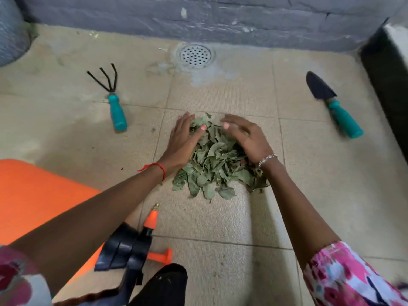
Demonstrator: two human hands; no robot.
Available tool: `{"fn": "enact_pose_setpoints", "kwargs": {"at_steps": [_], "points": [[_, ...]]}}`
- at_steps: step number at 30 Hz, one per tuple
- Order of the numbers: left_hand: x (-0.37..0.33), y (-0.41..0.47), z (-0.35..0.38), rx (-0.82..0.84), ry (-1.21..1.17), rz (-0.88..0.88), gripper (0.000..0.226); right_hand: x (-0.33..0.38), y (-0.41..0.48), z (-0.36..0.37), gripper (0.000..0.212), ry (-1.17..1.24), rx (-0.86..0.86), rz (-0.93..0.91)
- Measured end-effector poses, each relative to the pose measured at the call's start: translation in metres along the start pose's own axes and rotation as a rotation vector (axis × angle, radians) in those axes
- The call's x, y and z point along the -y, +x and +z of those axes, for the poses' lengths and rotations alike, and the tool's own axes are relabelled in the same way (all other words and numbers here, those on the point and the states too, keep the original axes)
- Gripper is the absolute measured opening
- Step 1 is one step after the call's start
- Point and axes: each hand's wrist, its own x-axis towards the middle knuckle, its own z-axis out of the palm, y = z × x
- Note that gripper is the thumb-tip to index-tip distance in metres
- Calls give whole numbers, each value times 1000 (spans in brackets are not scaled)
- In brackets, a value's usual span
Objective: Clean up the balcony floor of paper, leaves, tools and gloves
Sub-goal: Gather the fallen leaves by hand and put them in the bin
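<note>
Right now my left hand lies flat, fingers straight, against the left side of the pile of green leaves. My right hand rests over the pile's right side. Its fingers are blurred, but they look loosely spread rather than curled round anything. The leaves sit heaped on the beige tiled floor, between my two wrists.

A hand rake with a teal handle lies on the floor well off to the left, its black prongs toward the grey wall. A trowel with a black blade and teal handle lies well off to the right. A round drain cover sits by the wall, beyond the pile. Under my left forearm an orange sprayer nozzle points toward the leaves, beside a large orange object.
</note>
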Motion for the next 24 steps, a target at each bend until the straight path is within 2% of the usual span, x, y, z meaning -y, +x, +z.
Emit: {"fn": "enact_pose_setpoints", "kwargs": {"at_steps": [2, 4, 7, 10, 14, 17, 19, 21, 24], "points": [[2, 1, -4, -6, -38, 26, 61, -1, -19, -5, 50, 55, -222, 1], [4, 4, -10, 4, -36, 23, 59, -12, -41, -2, 65, 4, -340, 65], [6, 10, -9, 62, -12, 16, 59, -26, -62, 14, 82, -210, -333, 143], [8, 12, 2, 104, -31, 82, 65, -23, -56, 35, 85, -325, -316, 125], [-2, 11, 24, 52, -192, 118, 54, -5, -35, 61, 76, -100, -360, 125], [-21, 10, 35, -36, -591, 11, 41, 11, -23, 78, 50, 208, -465, 127], [-29, 10, 39, -87, -773, -24, 33, 23, -18, 86, 30, 396, -561, 151], [-35, 10, 39, -149, -829, -24, 24, 32, -12, 91, 26, 502, -619, 182], [-38, 10, 32, -224, -898, -45, 15, 42, -10, 92, 29, 500, -610, 131]]}}
